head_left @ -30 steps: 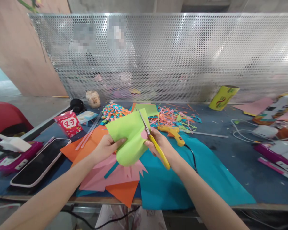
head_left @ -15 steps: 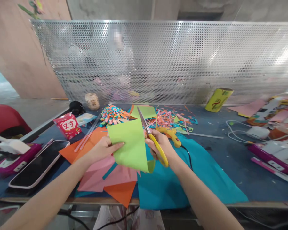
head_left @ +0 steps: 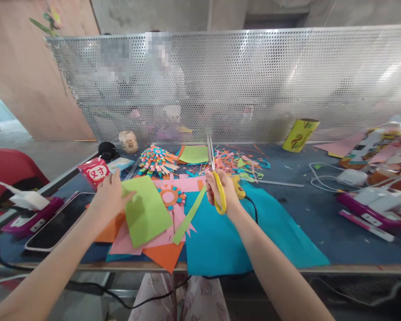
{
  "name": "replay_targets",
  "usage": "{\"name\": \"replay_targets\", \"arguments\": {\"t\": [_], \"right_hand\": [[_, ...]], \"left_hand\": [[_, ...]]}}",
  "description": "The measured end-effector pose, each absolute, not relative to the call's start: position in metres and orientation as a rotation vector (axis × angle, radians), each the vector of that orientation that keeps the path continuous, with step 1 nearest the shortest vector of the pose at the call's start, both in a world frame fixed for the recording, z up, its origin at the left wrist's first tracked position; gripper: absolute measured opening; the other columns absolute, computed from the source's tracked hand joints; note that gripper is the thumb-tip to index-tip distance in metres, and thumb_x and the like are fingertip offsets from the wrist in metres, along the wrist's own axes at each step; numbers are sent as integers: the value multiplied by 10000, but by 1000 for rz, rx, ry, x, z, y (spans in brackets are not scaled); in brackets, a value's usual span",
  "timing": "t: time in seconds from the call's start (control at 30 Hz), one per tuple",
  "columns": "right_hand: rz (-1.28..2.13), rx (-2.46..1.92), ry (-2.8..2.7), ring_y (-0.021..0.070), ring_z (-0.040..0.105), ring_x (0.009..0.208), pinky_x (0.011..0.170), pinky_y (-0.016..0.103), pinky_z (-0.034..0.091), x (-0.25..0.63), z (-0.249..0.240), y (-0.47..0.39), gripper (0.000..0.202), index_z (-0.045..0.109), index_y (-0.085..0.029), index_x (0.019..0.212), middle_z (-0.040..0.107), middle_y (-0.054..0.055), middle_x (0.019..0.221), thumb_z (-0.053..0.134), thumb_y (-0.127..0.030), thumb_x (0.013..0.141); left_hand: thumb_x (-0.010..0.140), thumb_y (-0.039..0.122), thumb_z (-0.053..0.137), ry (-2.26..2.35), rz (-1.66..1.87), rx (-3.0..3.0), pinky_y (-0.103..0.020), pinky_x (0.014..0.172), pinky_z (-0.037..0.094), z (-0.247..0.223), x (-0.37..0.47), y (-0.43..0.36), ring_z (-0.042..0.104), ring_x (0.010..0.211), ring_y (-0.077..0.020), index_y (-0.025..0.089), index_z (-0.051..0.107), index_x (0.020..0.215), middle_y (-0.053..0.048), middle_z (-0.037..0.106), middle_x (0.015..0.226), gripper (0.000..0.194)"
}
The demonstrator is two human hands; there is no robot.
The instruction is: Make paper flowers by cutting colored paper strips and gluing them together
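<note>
My right hand (head_left: 222,191) grips the scissors (head_left: 219,189) by their yellow handles, blades pointing away from me. A narrow light-green strip (head_left: 190,216) hangs from the fingers of that hand. My left hand (head_left: 111,191) is at the upper left edge of a light-green sheet (head_left: 147,214), fingers apart, thumb over the sheet. That sheet lies over pink and orange sheets. Between my hands, a layered rosette (head_left: 169,197) of orange, blue and pink lies on pink pieces. A large blue sheet (head_left: 220,245) spreads below my right hand.
A fringed paper flower (head_left: 157,158) and a heap of paper scraps (head_left: 227,161) lie at the back. A yellow glue gun (head_left: 239,187) sits beside my right hand. A phone (head_left: 58,223) and power strips flank the work. A perforated metal screen (head_left: 220,89) stands behind.
A narrow strip is now separate from the green sheet and hangs by my right hand. My left hand has moved left with the sheet, lowering it onto the pile and uncovering the rosette.
</note>
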State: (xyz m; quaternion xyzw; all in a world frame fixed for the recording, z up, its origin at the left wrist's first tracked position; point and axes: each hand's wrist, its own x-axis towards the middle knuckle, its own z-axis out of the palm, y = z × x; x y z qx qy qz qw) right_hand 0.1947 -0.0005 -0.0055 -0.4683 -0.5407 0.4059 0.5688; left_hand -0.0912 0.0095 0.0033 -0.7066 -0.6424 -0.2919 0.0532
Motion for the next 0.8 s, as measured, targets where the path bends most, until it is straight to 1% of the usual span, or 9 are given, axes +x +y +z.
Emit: {"name": "replay_targets", "arguments": {"t": [0.07, 0.17, 0.23, 0.37, 0.43, 0.5, 0.6, 0.7, 0.8], "right_hand": [[951, -1093, -1250, 62, 406, 266, 246, 160, 313, 196, -8, 2, 469, 360, -219, 737, 410, -111, 439, 535, -654, 717], [915, -1082, -1229, 65, 406, 258, 235, 161, 306, 200, -12, 7, 462, 358, -224, 732, 410, -115, 435, 533, -650, 720], [902, -1079, -1225, 68, 401, 255, 230, 165, 303, 202, -13, 9, 453, 366, -227, 735, 415, -114, 426, 528, -650, 724], [911, -1088, -1196, 67, 399, 254, 234, 172, 321, 202, -9, 8, 464, 356, -230, 723, 422, -113, 421, 527, -662, 713], [925, -1102, -1195, 70, 398, 252, 237, 179, 326, 201, -6, 6, 469, 351, -230, 713, 418, -113, 413, 531, -662, 707], [934, -1117, -1237, 76, 389, 246, 241, 187, 319, 199, -4, 4, 455, 360, -228, 710, 403, -113, 391, 527, -651, 716], [934, -1107, -1360, 79, 424, 282, 285, 194, 340, 199, -1, 2, 435, 374, -223, 725, 463, -96, 431, 571, -610, 700], [982, -973, -1506, 101, 564, 485, 450, 220, 448, 199, 2, 0, 462, 386, -218, 750, 601, -34, 635, 684, -544, 614], [1108, -844, -1633, 104, 574, 576, 507, 229, 447, 198, 4, -5, 429, 410, -213, 778, 627, -8, 740, 696, -492, 622]], "left_hand": [[754, 408, 565, -1734, -721, -2131, -517, 939, 360, 4, -68, -7, 430, 1193, -425, 35, 431, 1264, -271, 469, 1296, 646], [777, 422, 565, -1154, -293, -2791, -454, 981, 353, 2, -34, -35, 458, 1218, -303, 216, 448, 1287, -119, 513, 1326, 562], [769, 434, 592, -853, -151, -2950, -477, 1022, 301, -3, -20, -51, 421, 1259, -303, 214, 400, 1334, -119, 489, 1355, 636], [885, 271, 470, -616, -293, -2916, -438, 1058, 264, -21, -18, -61, 507, 1190, -242, 179, 422, 1310, -91, 597, 1240, 437], [920, 173, 360, -493, -434, -2867, -401, 1009, 333, -27, -23, -59, 586, 1082, -207, 165, 485, 1236, -88, 661, 1128, 339], [930, 139, 289, -422, -562, -2859, -365, 929, 408, -26, -29, -56, 626, 985, -190, 161, 529, 1167, -87, 695, 1032, 338], [930, 196, 319, -621, -718, -2907, -301, 812, 478, -8, -34, -51, 646, 882, -173, 194, 572, 1090, -57, 705, 965, 299], [912, 244, 374, -1166, -951, -2858, -249, 739, 493, 22, -33, -39, 646, 876, -162, 219, 600, 1021, -33, 698, 969, 252], [883, 308, 425, -1397, -1231, -2872, -238, 651, 498, 48, -29, -17, 646, 761, -158, 211, 623, 942, -34, 687, 922, 228]]}}
